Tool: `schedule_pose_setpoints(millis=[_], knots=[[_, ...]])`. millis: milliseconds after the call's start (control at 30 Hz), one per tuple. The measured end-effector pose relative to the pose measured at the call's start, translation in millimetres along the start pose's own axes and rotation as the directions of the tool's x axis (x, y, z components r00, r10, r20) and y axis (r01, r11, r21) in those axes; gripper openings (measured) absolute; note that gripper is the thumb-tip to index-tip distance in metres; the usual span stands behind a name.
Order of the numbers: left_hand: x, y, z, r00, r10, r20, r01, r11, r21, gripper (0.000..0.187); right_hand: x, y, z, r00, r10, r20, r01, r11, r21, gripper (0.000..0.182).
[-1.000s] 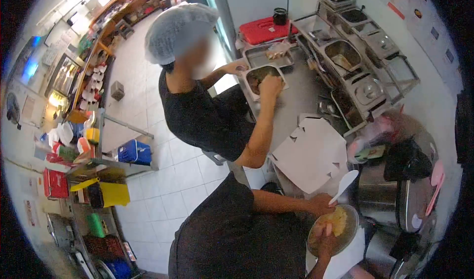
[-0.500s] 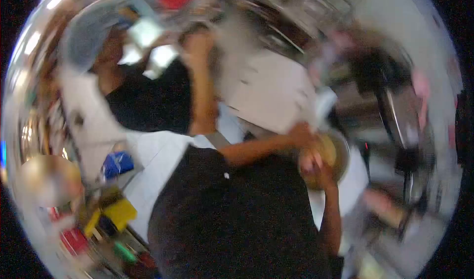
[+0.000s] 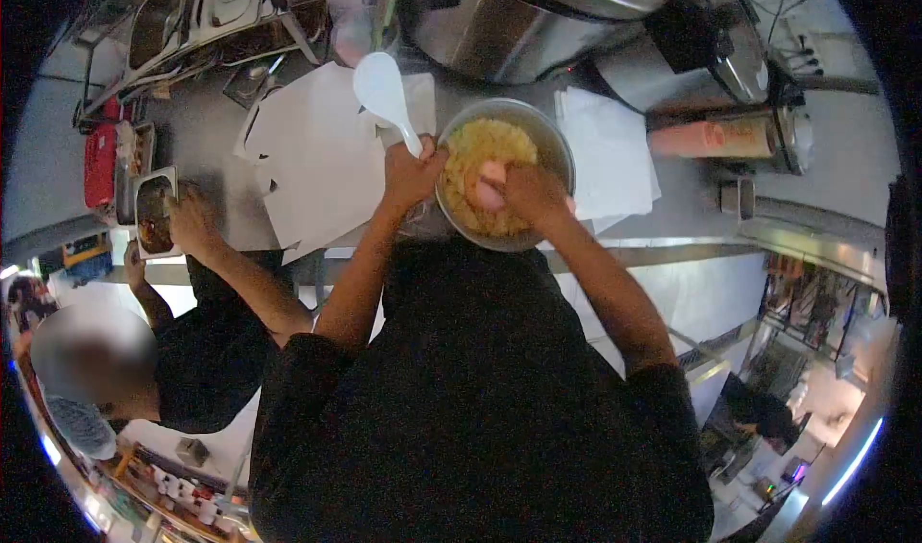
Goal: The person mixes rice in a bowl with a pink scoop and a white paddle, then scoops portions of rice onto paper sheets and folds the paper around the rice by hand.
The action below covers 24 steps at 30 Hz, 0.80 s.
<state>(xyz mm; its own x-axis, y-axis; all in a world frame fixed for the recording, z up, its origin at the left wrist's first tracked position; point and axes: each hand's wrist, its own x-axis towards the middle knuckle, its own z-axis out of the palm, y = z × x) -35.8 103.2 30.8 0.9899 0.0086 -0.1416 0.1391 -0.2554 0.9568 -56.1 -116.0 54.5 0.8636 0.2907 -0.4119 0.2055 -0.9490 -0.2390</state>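
A white rice paddle (image 3: 380, 87) rises from my left hand (image 3: 411, 176), whose fingers are closed round its handle beside the bowl's left rim. In front of my body stands a round metal bowl (image 3: 560, 149) with yellow, grainy food (image 3: 492, 142) that looks like rice. My right hand (image 3: 534, 199) reaches in over the bowl's right side, fingers bent round a small rounded pink object (image 3: 488, 190) at the food. What kind of thing the pink object is, I cannot tell.
White paper sheets (image 3: 312, 149) lie left of the bowl, more paper (image 3: 605, 154) to its right. Large steel cookers (image 3: 519, 29) stand behind. At left, a co-worker's hand (image 3: 197, 221) is at a small metal pan (image 3: 154, 231). A clear container (image 3: 715, 140) lies far right.
My view has swung round and steadied, so the bowl now appears upper centre instead of at the right. The white paddle shows clearly in my left hand; my right hand is still at the bowl.
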Motion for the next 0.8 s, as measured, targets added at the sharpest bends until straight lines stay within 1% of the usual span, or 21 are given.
schedule_pose_setpoints(millis=[33,67,133,167,200,267,333,400,433,500,533,567,667,700,733,800], knots=[[-2.5,6.8,-4.5,1.000,-0.006,0.027,0.006,1.000,-0.006,0.040,1.4,7.6,1.6,0.999,0.039,-0.017,-0.039,0.999,-0.016,0.045],[-2.2,2.4,-2.4,0.998,0.067,0.009,-0.068,0.997,0.029,0.039,3.2,15.4,1.0,0.997,0.067,-0.038,-0.068,0.997,-0.039,0.047],[-0.6,-12.0,3.0,0.977,0.208,-0.042,-0.203,0.974,0.096,0.038,-2.7,18.8,-29.3,0.968,0.209,-0.136,-0.211,0.977,-0.002,0.048],[-1.4,-11.5,4.3,0.980,0.190,-0.056,-0.180,0.972,0.150,0.037,-8.6,13.2,-53.1,0.944,0.281,-0.176,-0.282,0.959,0.021,0.049],[-5.5,-10.1,7.2,0.983,0.170,-0.067,-0.153,0.967,0.205,0.037,-12.5,-6.4,-87.9,0.919,0.361,-0.157,-0.360,0.932,0.031,0.049],[-9.2,-2.3,14.1,0.982,0.162,-0.102,-0.127,0.950,0.286,0.036,13.9,7.5,-53.9,0.905,0.381,-0.192,-0.375,0.925,0.069,0.042],[-12.3,4.9,18.9,0.975,0.175,-0.139,-0.118,0.931,0.346,0.034,35.4,14.8,11.8,0.933,0.318,-0.170,-0.289,0.941,0.178,0.041],[-8.5,-9.1,24.8,0.928,0.247,-0.280,-0.146,0.930,0.337,0.034,40.5,10.7,23.9,0.981,0.168,-0.096,-0.143,0.964,0.224,0.042],[-6.8,-9.2,29.7,0.896,0.275,-0.348,-0.160,0.932,0.324,0.034,28.2,6.3,14.2,0.998,0.052,-0.027,-0.045,0.976,0.215,0.045],[-10.1,-9.7,31.8,0.920,0.212,-0.331,-0.099,0.940,0.326,0.035,0.7,-3.1,-4.7,0.989,-0.073,0.131,0.050,0.984,0.171,0.049],[-10.6,-7.9,29.9,0.931,0.184,-0.316,-0.075,0.941,0.329,0.035,-10.2,-9.9,-19.4,0.974,-0.082,0.211,0.055,0.990,0.128,0.051],[-10.6,-8.1,26.4,0.936,0.239,-0.259,-0.140,0.927,0.349,0.032,-15.9,-11.9,-27.3,0.954,-0.088,0.288,0.066,0.994,0.085,0.054],[-7.7,-19.2,35.9,0.908,0.233,-0.349,-0.118,0.940,0.321,0.034,-12.8,6.4,16.6,0.996,0.010,0.086,-0.015,0.998,0.065,0.053],[-11.0,-9.9,35.6,0.919,0.170,-0.355,-0.085,0.966,0.243,0.037,-19.0,-7.0,-0.9,0.997,0.063,0.055,-0.062,0.998,-0.018,0.051],[-9.2,-13.4,35.9,0.921,0.172,-0.349,-0.105,0.973,0.204,0.037,-22.8,-12.3,-6.2,0.997,0.057,-0.050,-0.057,0.998,-0.002,0.050],[-7.5,-23.9,31.5,0.924,0.176,-0.339,-0.139,0.982,0.130,0.037,-29.0,-18.0,-13.1,0.966,0.043,-0.254,-0.037,0.999,0.030,0.049]])
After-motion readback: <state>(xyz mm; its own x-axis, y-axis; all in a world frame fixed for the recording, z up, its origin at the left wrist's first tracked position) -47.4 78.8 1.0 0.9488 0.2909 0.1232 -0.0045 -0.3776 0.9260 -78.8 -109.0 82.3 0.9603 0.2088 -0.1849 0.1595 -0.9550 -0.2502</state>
